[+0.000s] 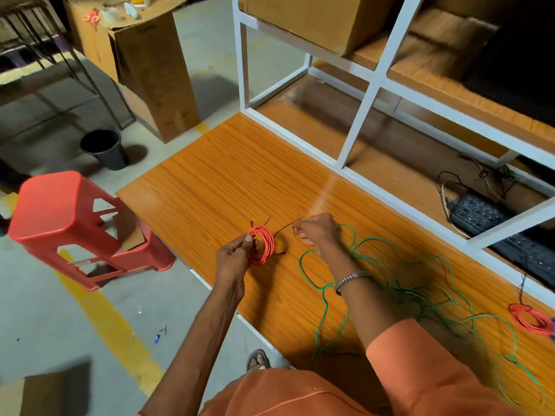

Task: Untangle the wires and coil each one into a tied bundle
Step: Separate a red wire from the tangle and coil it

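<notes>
My left hand (237, 253) pinches a small coil of red wire (264, 244) just above the wooden table (228, 187). A thin black tie (283, 229) runs from the coil to my right hand (315, 229), whose fingers are closed on its end. A loose green wire (399, 283) lies tangled on the table under and to the right of my right forearm. Another red coil (530, 319) rests at the table's right edge.
A white metal shelf frame (366, 94) stands along the table's far side, with cardboard boxes (324, 16) on it and a black power strip (477, 211) below. On the floor to the left are a red plastic stool (57, 211), a black bucket (103, 148) and a tall carton (150, 64).
</notes>
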A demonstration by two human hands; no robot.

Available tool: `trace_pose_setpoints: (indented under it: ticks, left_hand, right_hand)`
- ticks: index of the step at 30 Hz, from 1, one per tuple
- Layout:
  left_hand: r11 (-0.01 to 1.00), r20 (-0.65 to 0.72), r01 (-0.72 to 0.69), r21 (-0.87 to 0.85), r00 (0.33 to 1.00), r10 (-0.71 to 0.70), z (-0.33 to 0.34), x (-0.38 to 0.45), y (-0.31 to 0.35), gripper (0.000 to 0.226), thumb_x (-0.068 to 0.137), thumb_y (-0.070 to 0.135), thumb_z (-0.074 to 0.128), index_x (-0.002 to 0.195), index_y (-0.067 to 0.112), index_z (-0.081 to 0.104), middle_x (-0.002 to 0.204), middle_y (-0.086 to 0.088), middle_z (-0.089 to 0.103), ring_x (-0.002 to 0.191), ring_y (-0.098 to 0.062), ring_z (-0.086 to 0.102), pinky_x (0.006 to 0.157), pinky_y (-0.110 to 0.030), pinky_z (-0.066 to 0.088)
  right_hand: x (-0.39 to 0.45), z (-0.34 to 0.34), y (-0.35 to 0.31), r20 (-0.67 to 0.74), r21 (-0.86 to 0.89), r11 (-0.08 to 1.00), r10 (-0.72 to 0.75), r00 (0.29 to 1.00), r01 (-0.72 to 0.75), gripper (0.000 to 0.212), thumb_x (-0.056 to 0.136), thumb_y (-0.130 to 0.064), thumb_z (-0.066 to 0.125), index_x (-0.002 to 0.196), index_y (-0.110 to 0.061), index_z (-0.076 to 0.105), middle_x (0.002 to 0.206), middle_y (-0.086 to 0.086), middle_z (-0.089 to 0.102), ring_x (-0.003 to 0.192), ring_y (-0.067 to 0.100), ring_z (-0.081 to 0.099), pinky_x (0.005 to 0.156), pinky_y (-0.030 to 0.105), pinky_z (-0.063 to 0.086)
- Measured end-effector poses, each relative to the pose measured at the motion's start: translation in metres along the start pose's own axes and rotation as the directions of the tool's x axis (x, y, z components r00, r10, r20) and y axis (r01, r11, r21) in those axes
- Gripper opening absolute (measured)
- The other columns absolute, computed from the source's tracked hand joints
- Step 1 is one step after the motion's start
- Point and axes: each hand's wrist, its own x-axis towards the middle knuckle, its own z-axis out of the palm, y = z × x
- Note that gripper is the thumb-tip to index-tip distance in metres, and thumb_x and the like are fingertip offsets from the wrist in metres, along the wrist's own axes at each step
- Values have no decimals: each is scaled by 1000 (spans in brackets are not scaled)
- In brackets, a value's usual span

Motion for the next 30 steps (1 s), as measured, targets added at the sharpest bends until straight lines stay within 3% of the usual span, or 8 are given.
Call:
trace_pose_setpoints:
  ticks: [3, 7, 12, 15, 22, 24, 27, 30]
  left_hand:
    - [1000, 32, -18, 12, 999, 17, 23, 0, 2, 15, 103, 12, 64, 105, 3, 77, 74, 1, 72, 65, -6, 64, 74, -29, 51]
    - [994, 153, -94, 50, 985, 85, 68, -15, 3, 41, 103, 9, 63, 68, 20, 81, 69, 2, 69, 69, -13, 58, 73, -31, 46]
    - [980, 251, -195, 32, 951, 181, 121, -51, -1, 18, 104, 11, 62, 93, 12, 77, 76, 5, 73, 68, -5, 63, 67, -22, 52]
    - [946, 346, -320, 55, 895, 282, 145, -78, -7, 22, 105, 12, 61, 89, 16, 76, 82, -2, 70, 72, -7, 58, 66, -21, 48]
    - [839, 455, -527, 136, 786, 419, 186, -130, -29, 23, 103, 20, 66, 110, 40, 75, 111, 12, 79, 111, -9, 72, 96, -29, 55]
    - [810, 509, -561, 171, 754, 415, 196, -146, -32, 25, 103, 17, 66, 113, 38, 75, 109, 23, 77, 113, -1, 70, 98, -27, 54]
    - [787, 524, -581, 205, 745, 414, 207, -159, -42, 23, 101, 18, 68, 123, 21, 77, 117, 11, 78, 117, -7, 70, 103, -37, 55]
    - [813, 496, -554, 181, 765, 411, 215, -172, -46, 24, 97, 15, 73, 121, 18, 78, 113, 7, 80, 112, -8, 72, 100, -35, 56]
  right_hand:
    - [-22, -35, -5, 108, 401, 912, 45, 993, -85, 17, 83, -1, 71, 99, 4, 66, 86, 22, 75, 67, 26, 76, 58, 31, 62]
    - [-63, -81, 0, 154, 610, 787, -6, 988, -91, 15, 87, 5, 70, 101, 2, 65, 85, 20, 76, 73, 29, 77, 66, 31, 64]
    - [-120, -125, 9, 209, 602, 797, -92, 974, -54, 10, 91, 3, 66, 96, -4, 70, 87, 16, 76, 78, 25, 77, 70, 27, 62]
    - [-139, -144, 20, 181, 591, 806, -94, 979, -32, 11, 92, 0, 65, 98, -3, 73, 86, 17, 76, 75, 24, 76, 71, 28, 63]
    - [-148, -188, 45, -35, 642, 763, -68, 997, 75, 9, 92, 5, 65, 92, 0, 72, 82, 18, 75, 67, 22, 76, 63, 26, 61]
    - [-153, -200, 47, -99, 648, 752, -74, 992, 121, 8, 90, 8, 67, 91, 0, 68, 81, 20, 74, 66, 24, 76, 61, 28, 61]
    - [-162, -219, 51, -214, 654, 726, -90, 973, 211, 10, 88, 9, 67, 92, 1, 63, 83, 24, 75, 69, 31, 77, 62, 31, 62]
    - [-171, -231, 55, -281, 666, 701, -82, 956, 256, 9, 88, 10, 64, 95, 4, 61, 85, 29, 74, 71, 35, 77, 63, 31, 62]
